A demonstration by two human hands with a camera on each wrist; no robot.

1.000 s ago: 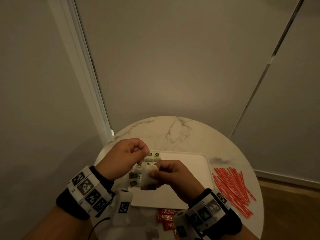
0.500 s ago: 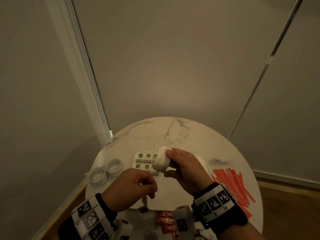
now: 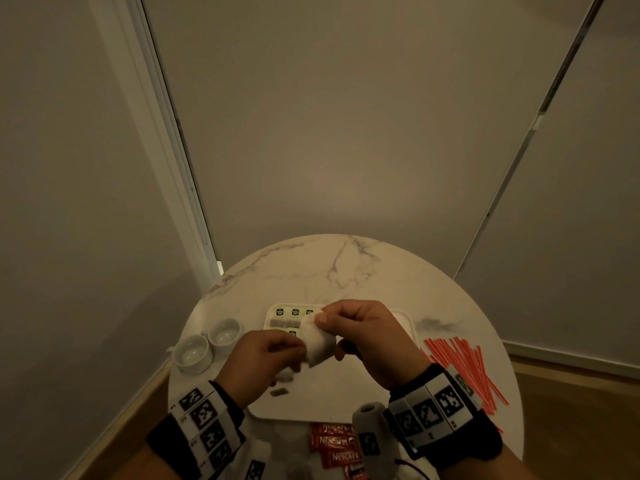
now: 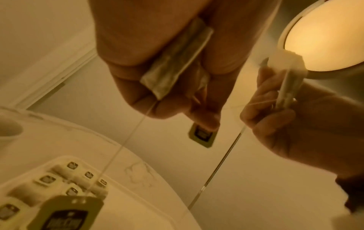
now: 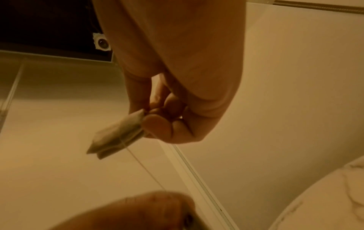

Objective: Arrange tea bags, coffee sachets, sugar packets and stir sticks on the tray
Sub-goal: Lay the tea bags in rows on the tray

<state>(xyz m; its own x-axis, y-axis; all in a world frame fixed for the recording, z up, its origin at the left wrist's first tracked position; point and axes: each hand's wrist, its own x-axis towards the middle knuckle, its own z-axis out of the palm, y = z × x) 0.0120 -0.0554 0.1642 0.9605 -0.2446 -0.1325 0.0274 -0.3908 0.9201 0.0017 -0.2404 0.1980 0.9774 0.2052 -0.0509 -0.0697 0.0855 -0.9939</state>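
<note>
My right hand pinches a white tea bag by its top, above the white tray. In the right wrist view the tea bag hangs from my fingertips, and its thread runs down to my left hand. My left hand is curled just left of that bag and grips a second tea bag. Its thread drops to a green tag. Several tea bags lie in rows at the tray's back left. Red stir sticks lie right of the tray, and red coffee sachets lie in front of it.
Two small white cups stand on the round marble table, left of the tray. Walls close in behind the table and on both sides. A round ceiling lamp shows in the left wrist view.
My left hand has risen from the tray's front edge up beside the right hand. The right hand has drawn its tea bag slightly nearer and lower.
</note>
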